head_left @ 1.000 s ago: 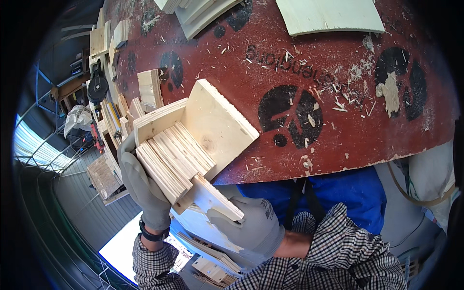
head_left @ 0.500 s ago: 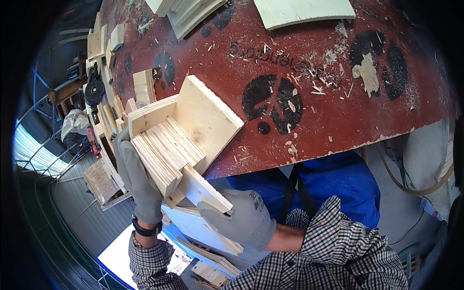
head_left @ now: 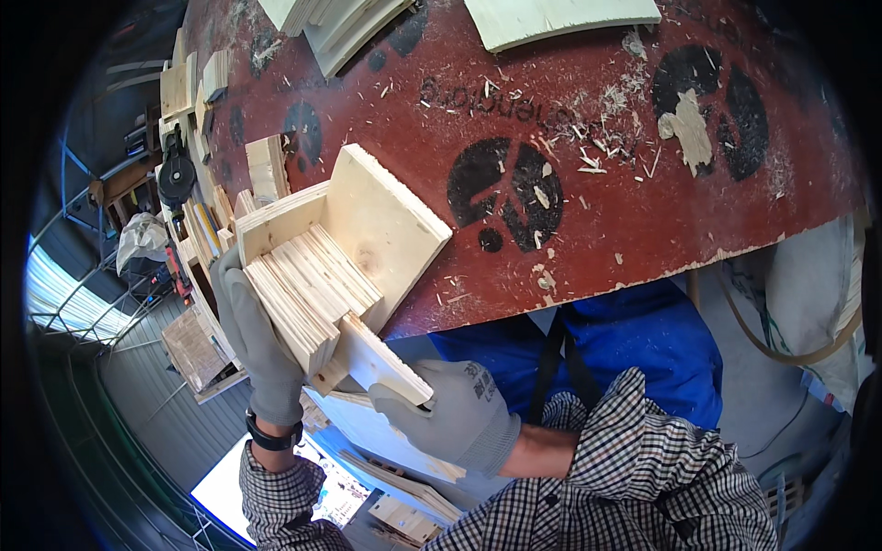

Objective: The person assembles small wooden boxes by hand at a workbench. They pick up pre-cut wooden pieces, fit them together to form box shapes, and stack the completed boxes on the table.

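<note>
A row of thin plywood pieces [head_left: 308, 285] stands on edge, packed side by side against two larger boards: an upright wooden panel [head_left: 381, 225] on the right and a narrower wooden board [head_left: 283, 219] behind. My left hand [head_left: 253, 326], in a grey glove, is closed round the left side of this stack, its fingers along the outer face. In a matching glove, my right hand [head_left: 450, 413] grips the near end of one plywood strip [head_left: 381, 361] that juts out toward me from the stack. The right fingertips beneath that strip are partly hidden.
The red worktable [head_left: 588, 220] is strewn with wood chips and sawdust. At its far side lie stacked pale boards [head_left: 354, 32] and a single curved board [head_left: 560, 20]. Offcuts and a black round tool [head_left: 175, 174] line the left. Below the stack are more leaning boards [head_left: 395, 432].
The whole view has shifted slightly, so the table and boards appear a little further left. Both hands keep the same hold, and the jutting strip looks unchanged against the stack.
</note>
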Available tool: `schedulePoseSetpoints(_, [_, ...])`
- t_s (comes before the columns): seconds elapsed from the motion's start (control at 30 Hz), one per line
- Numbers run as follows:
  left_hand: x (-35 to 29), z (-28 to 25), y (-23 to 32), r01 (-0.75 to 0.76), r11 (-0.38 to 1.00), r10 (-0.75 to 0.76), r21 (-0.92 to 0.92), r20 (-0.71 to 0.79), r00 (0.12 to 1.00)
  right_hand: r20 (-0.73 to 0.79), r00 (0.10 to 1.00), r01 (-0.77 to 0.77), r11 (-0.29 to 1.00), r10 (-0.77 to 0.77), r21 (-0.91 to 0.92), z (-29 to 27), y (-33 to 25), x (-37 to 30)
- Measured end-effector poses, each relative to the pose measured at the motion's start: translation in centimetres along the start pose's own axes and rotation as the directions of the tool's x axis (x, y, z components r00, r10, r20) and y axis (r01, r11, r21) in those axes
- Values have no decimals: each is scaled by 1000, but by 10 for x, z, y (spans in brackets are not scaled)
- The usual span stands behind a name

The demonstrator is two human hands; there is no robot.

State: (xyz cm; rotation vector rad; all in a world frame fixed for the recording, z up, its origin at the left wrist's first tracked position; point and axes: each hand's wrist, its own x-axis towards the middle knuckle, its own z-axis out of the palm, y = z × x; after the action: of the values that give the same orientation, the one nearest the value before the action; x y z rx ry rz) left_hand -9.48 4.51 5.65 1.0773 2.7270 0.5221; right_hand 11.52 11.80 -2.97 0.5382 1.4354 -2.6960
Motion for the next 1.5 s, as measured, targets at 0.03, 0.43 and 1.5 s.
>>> schedulePoseSetpoints(0.03, [0, 1, -1, -1, 1000, 1, 9, 1, 1000, 4, 1000, -5, 1000, 5, 1, 0, -1, 0])
schedulePoseSetpoints(0.43, [3, 0, -4, 10, 1000, -10, 6, -3, 1000, -41, 997, 68, 998, -67, 15, 2, -1, 9])
schedulePoseSetpoints(1.5, [-59, -21, -10, -327, 875, 384, 358, -101, 918, -88, 979, -158, 960, 182, 233, 1, -6, 12])
